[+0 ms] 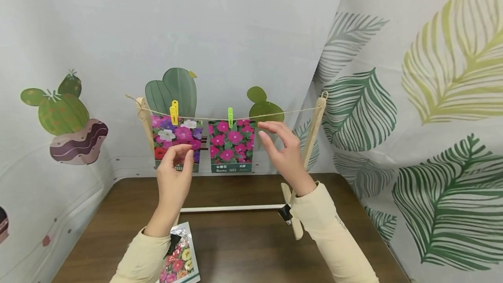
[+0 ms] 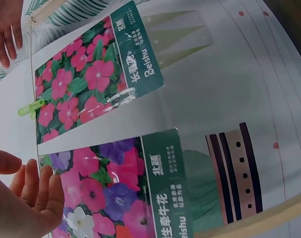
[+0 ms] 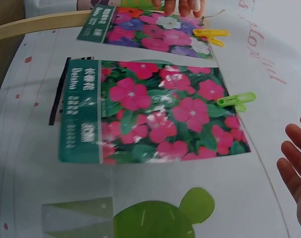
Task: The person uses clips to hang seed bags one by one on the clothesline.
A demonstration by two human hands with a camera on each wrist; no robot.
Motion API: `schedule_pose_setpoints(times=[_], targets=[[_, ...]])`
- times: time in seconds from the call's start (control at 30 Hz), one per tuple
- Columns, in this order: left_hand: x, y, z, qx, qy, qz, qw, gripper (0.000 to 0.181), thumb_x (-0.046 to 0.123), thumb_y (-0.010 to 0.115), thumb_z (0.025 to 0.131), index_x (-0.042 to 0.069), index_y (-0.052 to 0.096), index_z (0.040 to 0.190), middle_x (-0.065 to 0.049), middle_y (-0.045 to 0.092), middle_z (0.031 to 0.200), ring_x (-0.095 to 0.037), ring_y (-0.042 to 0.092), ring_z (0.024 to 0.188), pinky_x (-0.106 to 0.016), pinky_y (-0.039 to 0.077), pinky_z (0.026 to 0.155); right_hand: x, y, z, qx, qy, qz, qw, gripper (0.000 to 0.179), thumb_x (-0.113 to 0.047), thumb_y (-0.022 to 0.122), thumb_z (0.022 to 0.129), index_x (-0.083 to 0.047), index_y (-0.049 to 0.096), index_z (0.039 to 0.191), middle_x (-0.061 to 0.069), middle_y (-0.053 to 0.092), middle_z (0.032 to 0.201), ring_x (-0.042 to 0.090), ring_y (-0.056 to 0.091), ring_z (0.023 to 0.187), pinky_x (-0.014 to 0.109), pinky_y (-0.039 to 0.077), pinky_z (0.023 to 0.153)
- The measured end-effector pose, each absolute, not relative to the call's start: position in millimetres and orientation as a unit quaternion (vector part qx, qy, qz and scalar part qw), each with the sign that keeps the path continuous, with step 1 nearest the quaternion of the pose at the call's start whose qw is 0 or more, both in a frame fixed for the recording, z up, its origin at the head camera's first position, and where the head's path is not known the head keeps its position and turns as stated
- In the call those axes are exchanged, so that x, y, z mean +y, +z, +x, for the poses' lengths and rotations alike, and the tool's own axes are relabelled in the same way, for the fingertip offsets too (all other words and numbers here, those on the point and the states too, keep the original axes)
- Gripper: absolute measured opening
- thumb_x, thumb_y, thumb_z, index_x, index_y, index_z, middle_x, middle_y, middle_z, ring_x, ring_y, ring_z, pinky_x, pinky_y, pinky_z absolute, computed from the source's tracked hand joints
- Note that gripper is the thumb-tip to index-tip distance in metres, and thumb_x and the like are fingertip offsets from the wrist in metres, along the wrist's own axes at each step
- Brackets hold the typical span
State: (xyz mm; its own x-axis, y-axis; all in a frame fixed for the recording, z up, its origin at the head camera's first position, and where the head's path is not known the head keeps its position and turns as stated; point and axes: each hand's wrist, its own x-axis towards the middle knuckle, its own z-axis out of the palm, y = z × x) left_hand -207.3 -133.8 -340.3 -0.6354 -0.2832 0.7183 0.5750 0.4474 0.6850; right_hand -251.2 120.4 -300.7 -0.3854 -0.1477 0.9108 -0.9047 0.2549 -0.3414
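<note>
Two flower seed packets hang from a thin string [image 1: 298, 111]. A yellow clothespin [image 1: 174, 112] clips the left seed packet [image 1: 182, 134], which shows mixed purple, pink and white blooms. On the right seed packet [image 1: 232, 143], with pink blooms, sits a green clothespin [image 1: 230, 118]. My left hand [image 1: 174, 178] is raised in front of the left packet, fingers loosely bent and holding nothing. To the right of the pink packet, my right hand [image 1: 287, 156] is empty, thumb and fingers apart near the string. The right wrist view shows both clothespins gripping the packets' top edges.
Two wooden posts, left [image 1: 146, 125] and right [image 1: 314, 130], carry the string. A white rod [image 1: 235, 208] runs low between them, with a black clip [image 1: 285, 214] at its right end. Another seed packet [image 1: 184, 254] lies on the brown table [image 1: 243, 248], partly under my left sleeve.
</note>
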Motion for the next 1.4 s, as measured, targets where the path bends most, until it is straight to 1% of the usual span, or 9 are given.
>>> schedule_pose_setpoints(times=[0.23,0.43,0.6,0.77,0.87,0.93,1.1,1.27,1.4], targets=[[-143.9,-344.5,-203.4,-0.760,-0.490,-0.093,0.417,0.014,0.006,0.064,0.091,0.000,0.065,0.103,-0.011,0.064,0.089,-0.006,0.054,0.082,-0.021,0.043,0.073,129.7,-317.6,-248.7,-0.690,0.476,0.364,0.405,0.029,0.010,0.064,0.084,0.001,0.066,0.112,0.011,0.067,0.108,0.023,0.060,0.098,0.034,0.047,0.086],[-149.4,-348.9,-198.6,-0.780,-0.467,-0.096,0.406,0.014,0.007,0.064,0.091,0.001,0.066,0.104,-0.009,0.063,0.090,-0.008,0.054,0.084,-0.023,0.044,0.075,135.5,-322.6,-233.6,-0.709,0.467,0.344,0.400,0.028,0.017,0.063,0.081,0.008,0.065,0.108,0.019,0.066,0.103,0.026,0.059,0.094,0.037,0.047,0.084],[-151.6,-353.5,-194.6,-0.790,-0.458,-0.092,0.396,0.015,0.005,0.065,0.090,0.000,0.066,0.104,-0.009,0.065,0.090,-0.011,0.055,0.084,-0.024,0.044,0.075,143.4,-326.6,-221.6,-0.730,0.465,0.313,0.391,0.024,0.014,0.063,0.083,0.009,0.065,0.107,0.020,0.067,0.101,0.024,0.060,0.093,0.026,0.046,0.085],[-154.3,-361.0,-192.4,-0.797,-0.449,-0.089,0.394,0.015,0.004,0.065,0.090,-0.001,0.066,0.104,-0.010,0.065,0.087,-0.015,0.057,0.082,-0.025,0.045,0.075,152.8,-341.6,-220.3,-0.739,0.466,0.294,0.388,0.022,0.014,0.062,0.084,0.010,0.065,0.106,0.020,0.067,0.099,0.020,0.060,0.091,0.022,0.045,0.084],[-156.5,-368.1,-191.8,-0.801,-0.446,-0.086,0.390,0.014,0.003,0.065,0.090,-0.001,0.065,0.103,-0.010,0.065,0.087,-0.014,0.057,0.081,-0.018,0.044,0.074,158.0,-352.8,-219.3,-0.747,0.473,0.281,0.374,0.022,0.012,0.062,0.085,0.008,0.065,0.107,0.019,0.067,0.100,0.019,0.060,0.091,0.020,0.044,0.084],[-158.5,-373.5,-191.2,-0.807,-0.443,-0.080,0.383,0.016,0.002,0.066,0.088,-0.002,0.064,0.104,-0.010,0.065,0.087,-0.015,0.058,0.081,-0.015,0.043,0.074,160.3,-360.0,-218.2,-0.754,0.475,0.270,0.365,0.022,0.011,0.062,0.086,0.008,0.065,0.108,0.018,0.067,0.101,0.017,0.060,0.092,0.025,0.046,0.084],[-163.6,-385.1,-189.2,-0.822,-0.434,-0.063,0.363,0.020,0.001,0.068,0.086,-0.003,0.063,0.105,-0.011,0.065,0.089,-0.024,0.061,0.082,-0.014,0.042,0.072,167.0,-384.9,-227.3,-0.769,0.473,0.244,0.354,0.022,0.008,0.062,0.088,0.006,0.066,0.109,0.017,0.068,0.102,0.018,0.060,0.093,0.031,0.047,0.084],[-167.9,-394.1,-186.4,-0.834,-0.424,-0.053,0.350,0.021,0.003,0.068,0.086,-0.002,0.062,0.106,-0.011,0.065,0.090,-0.025,0.061,0.082,-0.011,0.039,0.071,176.0,-416.9,-245.1,-0.769,0.482,0.228,0.351,0.024,0.006,0.063,0.088,0.001,0.067,0.111,0.013,0.069,0.103,0.018,0.061,0.092,0.022,0.045,0.084],[-172.2,-401.6,-184.4,-0.845,-0.417,-0.036,0.333,0.024,0.004,0.069,0.086,-0.003,0.061,0.107,-0.013,0.064,0.091,-0.026,0.060,0.085,-0.010,0.037,0.072,178.9,-429.2,-247.6,-0.772,0.485,0.220,0.346,0.023,0.001,0.064,0.090,-0.003,0.068,0.112,0.009,0.069,0.100,0.015,0.062,0.090,0.019,0.045,0.082]])
